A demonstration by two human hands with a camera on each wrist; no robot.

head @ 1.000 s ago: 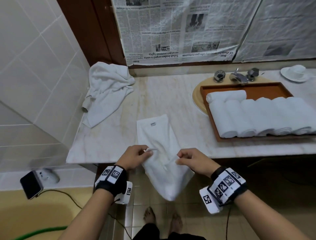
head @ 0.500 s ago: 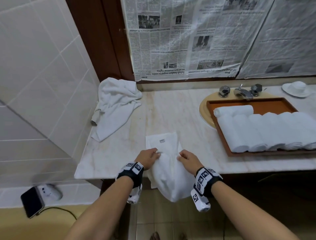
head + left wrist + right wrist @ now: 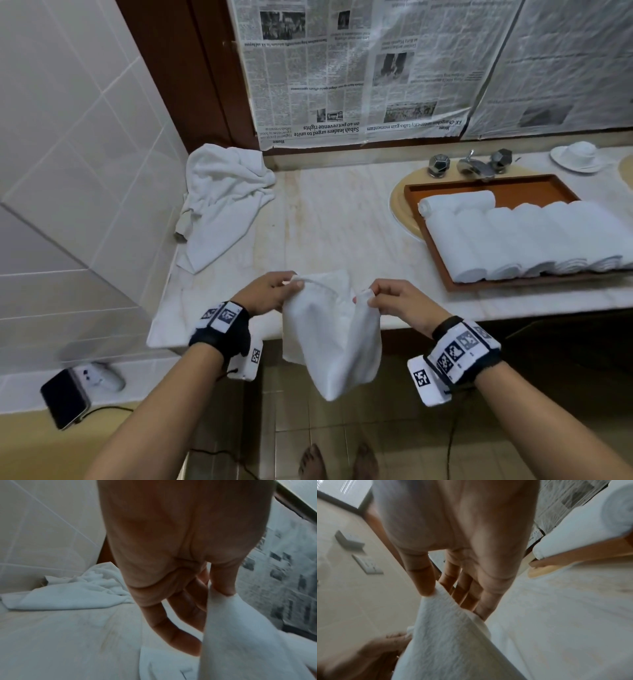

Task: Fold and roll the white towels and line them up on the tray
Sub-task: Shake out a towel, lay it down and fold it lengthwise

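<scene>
From the head camera, your left hand [image 3: 270,291] and right hand [image 3: 399,301] each pinch an upper corner of the white towel [image 3: 334,339] at the near edge of the marble counter [image 3: 325,219]; most of the cloth hangs off the edge toward the floor, and part lies on the stone behind your hands. To your right, the wooden tray [image 3: 496,186] holds a row of rolled towels [image 3: 524,240] lying side by side, with one more roll set crosswise behind them. A crumpled towel [image 3: 222,202] waits in the far left corner. From the left wrist camera, your thumb and fingers [image 3: 223,580] are closed on the hem of the towel, which drops away in a soft fold; the crumpled one lies beyond on the counter. From the right wrist camera, your thumb [image 3: 423,580] and fingertips clamp the other corner, and the tray's edge with a rolled end shows at upper right. Expect this cloth to be light, limp and not at all slippery, so it will sag and twist wherever it is unsupported. Take it at the hemmed corners, as you do here, keep the top edge taut between your hands, and lay it flat before folding.
</scene>
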